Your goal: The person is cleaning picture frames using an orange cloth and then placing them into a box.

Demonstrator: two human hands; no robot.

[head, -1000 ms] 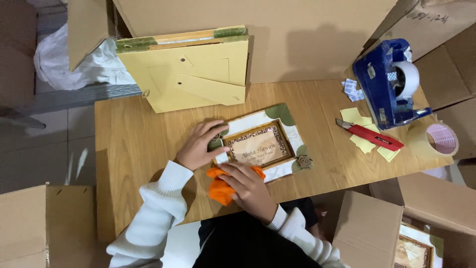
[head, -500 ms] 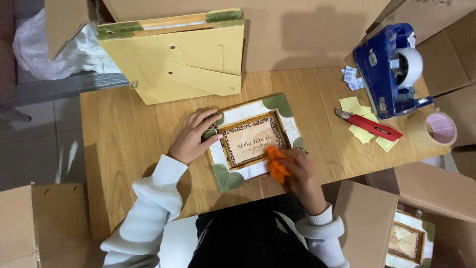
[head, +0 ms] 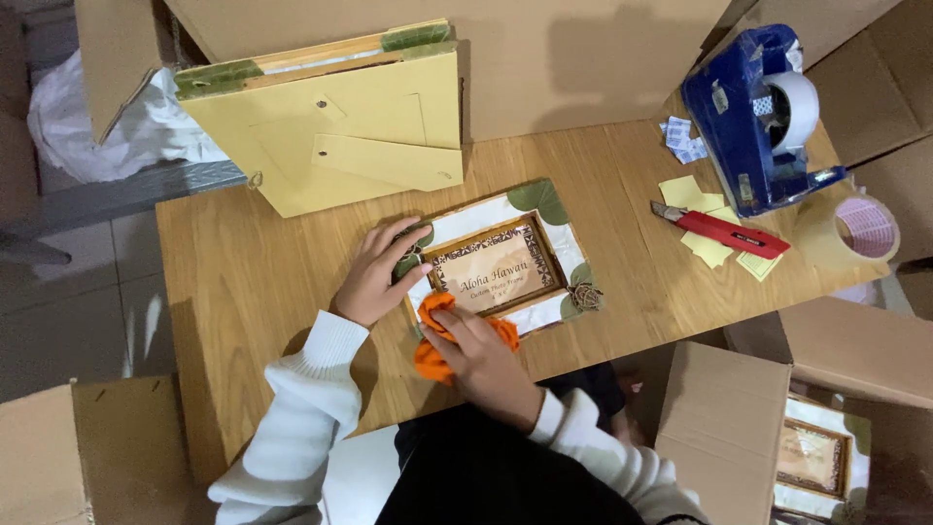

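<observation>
**Cloth at the near edge of a picture frame, 1 hand bracing its end**

A person in a white knit sweater works over a picture frame [head: 501,264] lying flat, face up, near the middle of a wooden desk [head: 253,282]. The frame's long axis runs left to right across the desk, tilted slightly so its right end sits farther from the person. The left hand [head: 374,277] rests on the frame's left short end, fingers spread and pressing down rather than curled around anything; its grip is released, flat on the leafy border. The right hand [head: 476,355] bears down on an orange cloth [head: 432,340], bunched under the palm at the frame's near long edge, toward the left corner. Whether the fingers actually pinch the cloth or only press it is hard to tell from above.

From the right hand, most of the frame stretches away up and to the right, so the length of the glass lies along the frame's long axis. The right hand is nearer the frame's centre; the left sits at its end.

Behind the frame, a stack of yellow-backed frames [head: 340,126] leans against a cardboard box [head: 544,49]. At the right of the desk sit a blue tape dispenser [head: 753,122], a red utility knife [head: 719,231], yellow paper slips [head: 695,194] and a roll of tape [head: 860,231]. An open carton [head: 739,428] at lower right holds another frame.
</observation>
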